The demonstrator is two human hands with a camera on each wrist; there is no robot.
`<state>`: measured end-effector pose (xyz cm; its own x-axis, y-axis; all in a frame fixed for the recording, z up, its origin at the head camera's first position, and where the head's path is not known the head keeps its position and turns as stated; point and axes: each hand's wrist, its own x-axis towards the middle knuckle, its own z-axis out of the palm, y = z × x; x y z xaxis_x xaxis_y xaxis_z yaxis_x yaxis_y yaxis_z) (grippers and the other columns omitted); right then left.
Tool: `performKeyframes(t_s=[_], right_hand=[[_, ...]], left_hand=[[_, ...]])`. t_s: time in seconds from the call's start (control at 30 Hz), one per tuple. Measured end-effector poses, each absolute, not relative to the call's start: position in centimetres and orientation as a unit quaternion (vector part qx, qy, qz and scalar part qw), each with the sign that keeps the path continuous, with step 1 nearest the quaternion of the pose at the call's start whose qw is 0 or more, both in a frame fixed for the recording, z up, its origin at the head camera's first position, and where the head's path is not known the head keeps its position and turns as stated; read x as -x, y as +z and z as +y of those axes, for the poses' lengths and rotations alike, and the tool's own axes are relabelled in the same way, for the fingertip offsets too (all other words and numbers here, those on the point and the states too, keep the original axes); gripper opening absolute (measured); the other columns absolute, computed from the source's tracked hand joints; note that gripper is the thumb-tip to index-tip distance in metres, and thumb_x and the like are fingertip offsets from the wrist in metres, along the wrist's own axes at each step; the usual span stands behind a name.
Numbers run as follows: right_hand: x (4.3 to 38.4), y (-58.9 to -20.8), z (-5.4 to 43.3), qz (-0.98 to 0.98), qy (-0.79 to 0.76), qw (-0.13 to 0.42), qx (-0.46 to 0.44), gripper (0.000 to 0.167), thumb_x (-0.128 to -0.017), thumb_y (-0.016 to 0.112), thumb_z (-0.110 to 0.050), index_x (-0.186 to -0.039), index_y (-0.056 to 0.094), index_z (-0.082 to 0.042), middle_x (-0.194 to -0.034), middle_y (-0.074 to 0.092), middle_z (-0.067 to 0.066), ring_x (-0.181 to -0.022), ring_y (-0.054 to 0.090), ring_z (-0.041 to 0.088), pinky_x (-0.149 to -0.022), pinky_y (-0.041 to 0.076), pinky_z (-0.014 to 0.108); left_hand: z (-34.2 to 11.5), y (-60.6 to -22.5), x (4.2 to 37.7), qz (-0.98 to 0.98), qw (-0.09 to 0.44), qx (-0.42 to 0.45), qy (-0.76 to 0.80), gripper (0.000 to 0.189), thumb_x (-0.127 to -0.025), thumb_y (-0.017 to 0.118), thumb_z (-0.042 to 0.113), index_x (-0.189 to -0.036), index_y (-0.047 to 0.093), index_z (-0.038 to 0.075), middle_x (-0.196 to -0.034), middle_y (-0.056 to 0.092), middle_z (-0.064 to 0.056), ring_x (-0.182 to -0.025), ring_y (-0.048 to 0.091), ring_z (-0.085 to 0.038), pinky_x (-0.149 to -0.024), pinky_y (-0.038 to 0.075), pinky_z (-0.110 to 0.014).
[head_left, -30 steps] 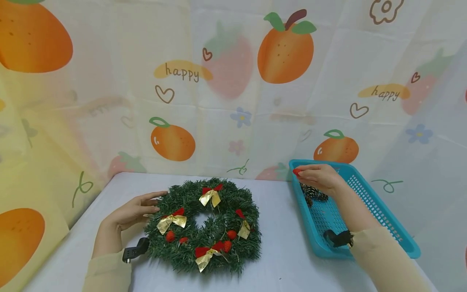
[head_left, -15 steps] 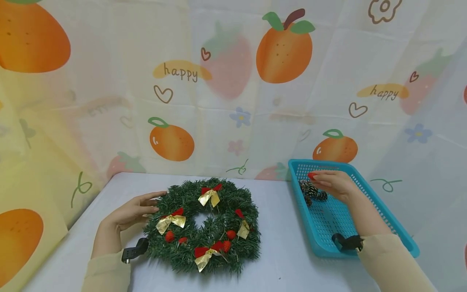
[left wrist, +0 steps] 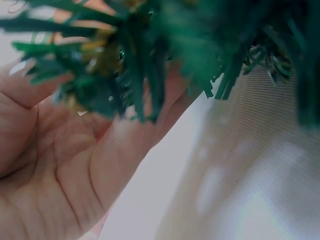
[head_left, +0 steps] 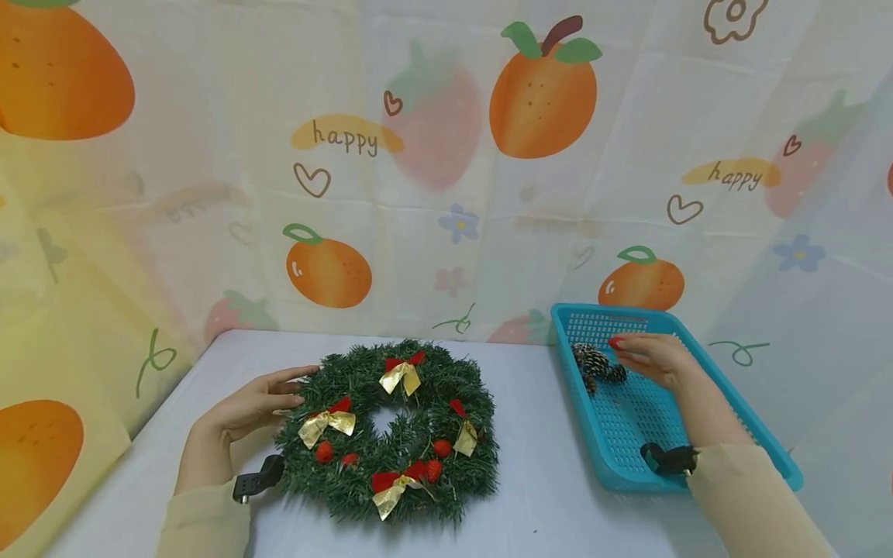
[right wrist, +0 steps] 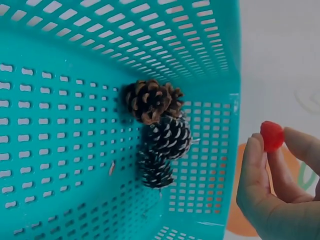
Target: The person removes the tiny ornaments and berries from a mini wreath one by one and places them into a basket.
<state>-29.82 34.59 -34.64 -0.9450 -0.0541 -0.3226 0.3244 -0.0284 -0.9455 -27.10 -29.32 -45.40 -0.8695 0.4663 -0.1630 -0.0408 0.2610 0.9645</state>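
A green wreath (head_left: pixel 453 387) lies on the white table, dressed with red-and-gold bows (head_left: pixel 401 378) and several small red berries (head_left: pixel 434 470). At its left edge my left hand (head_left: pixel 254 403) rests with loosely extended fingers touching the greenery; in the left wrist view the sprigs (left wrist: pixel 135 60) partly hide the fingers. My right hand (head_left: pixel 659 360) is raised over the blue basket (head_left: pixel 605 473), pinching a small red artificial berry (right wrist: pixel 272 136) between thumb and fingertips. Below it, pine cones (right wrist: pixel 170 137), some brown and some white-tipped, sit in the basket.
The perforated basket stands at the right of the table, its far end near a fruit-print curtain (head_left: pixel 432 256). White tabletop (head_left: pixel 537 434) separates the wreath from the basket. A black wrist camera (head_left: pixel 258 479) sits close to the wreath's left side.
My right hand has moved right and slightly down over the basket, still pinching the red berry; the pine cones show more fully. The left hand and wreath have stayed put.
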Motion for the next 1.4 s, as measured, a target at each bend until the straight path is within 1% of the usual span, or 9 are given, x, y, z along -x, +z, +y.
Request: performKeyframes(t_s=[0.3,0.37,0.4,0.47,0.53,0.87,1.13,1.37,1.4], right_hand=[[29.8,-35.1,35.4,0.693,-0.697,0.13,-0.132,0.03,-0.099,0.056,-0.009,-0.079,0.072,-0.024,-0.08,0.069,-0.011,-0.076,0.068,0.005,-0.077,0.058,0.021],[29.9,-35.3,35.5,0.7,-0.69,0.126,-0.136,0.02,-0.099,0.056,-0.011,-0.103,0.074,-0.018,-0.081,0.068,-0.013,-0.078,0.068,0.004,-0.079,0.059,0.023],[29.9,-35.3,35.6,0.703,-0.686,0.122,-0.14,0.023,-0.099,0.056,-0.012,-0.117,0.071,-0.016,-0.082,0.066,-0.013,-0.078,0.067,0.003,-0.079,0.059,0.023],[29.9,-35.4,35.6,0.718,-0.671,0.114,-0.149,0.043,-0.099,0.057,-0.014,-0.142,0.053,-0.008,-0.088,0.063,-0.013,-0.079,0.066,0.001,-0.083,0.058,0.023],[29.9,-35.5,35.6,0.734,-0.653,0.11,-0.152,0.062,-0.099,0.057,-0.016,-0.154,0.031,-0.001,-0.096,0.059,-0.012,-0.08,0.064,-0.001,-0.086,0.057,0.023],[29.9,-35.0,35.5,0.735,-0.653,0.111,-0.144,0.068,-0.099,0.057,-0.017,-0.155,0.023,0.0,-0.108,0.054,-0.006,-0.08,0.064,-0.002,-0.083,0.057,0.02],[29.8,-34.5,35.1,0.725,-0.668,0.113,-0.121,0.07,-0.1,0.057,-0.018,-0.156,0.021,0.001,-0.086,0.064,-0.017,-0.082,0.066,-0.002,-0.084,0.056,0.019],[29.7,-34.1,34.5,0.713,-0.685,0.112,-0.102,0.07,-0.1,0.057,-0.017,-0.156,0.019,0.002,-0.09,0.063,-0.017,-0.082,0.066,-0.003,-0.089,0.055,0.02],[29.6,-34.1,34.4,0.708,-0.691,0.112,-0.098,0.064,-0.1,0.058,-0.017,-0.154,0.029,-0.002,-0.09,0.064,-0.017,-0.083,0.067,-0.003,-0.09,0.055,0.02]], left_hand=[[-29.4,-45.7,27.3,0.766,0.213,-0.138,0.591,0.068,-0.1,0.058,0.019,-0.158,0.023,0.015,-0.159,0.006,-0.038,-0.086,0.054,-0.009,-0.067,0.051,-0.028],[-29.4,-45.8,27.3,0.767,0.211,-0.137,0.59,0.068,-0.1,0.058,0.019,-0.158,0.024,0.015,-0.159,0.006,-0.038,-0.091,0.054,-0.009,-0.067,0.051,-0.028],[-29.4,-45.8,27.3,0.768,0.211,-0.137,0.589,0.068,-0.1,0.058,0.019,-0.158,0.024,0.015,-0.159,0.006,-0.038,-0.095,0.055,-0.009,-0.068,0.051,-0.028],[-29.4,-45.8,27.2,0.769,0.21,-0.137,0.588,0.068,-0.099,0.058,0.019,-0.158,0.024,0.014,-0.159,0.007,-0.038,-0.099,0.055,-0.009,-0.068,0.051,-0.028],[-29.5,-45.8,27.2,0.769,0.21,-0.137,0.588,0.069,-0.099,0.058,0.019,-0.158,0.024,0.014,-0.159,0.007,-0.038,-0.099,0.055,-0.009,-0.068,0.052,-0.028],[-29.5,-45.8,27.0,0.767,0.212,-0.138,0.59,0.069,-0.1,0.058,0.019,-0.159,0.023,0.014,-0.16,0.005,-0.038,-0.094,0.055,-0.008,-0.066,0.051,-0.028],[-29.4,-45.6,27.0,0.767,0.212,-0.138,0.589,0.07,-0.1,0.058,0.019,-0.159,0.022,0.014,-0.16,0.006,-0.037,-0.087,0.054,-0.008,-0.065,0.05,-0.027],[-29.3,-45.4,27.1,0.769,0.211,-0.139,0.587,0.07,-0.099,0.058,0.019,-0.159,0.022,0.014,-0.16,0.009,-0.038,-0.081,0.053,-0.009,-0.065,0.05,-0.027],[-29.3,-45.4,27.1,0.769,0.211,-0.139,0.587,0.07,-0.099,0.059,0.019,-0.159,0.022,0.014,-0.16,0.009,-0.038,-0.082,0.053,-0.01,-0.065,0.051,-0.027]])
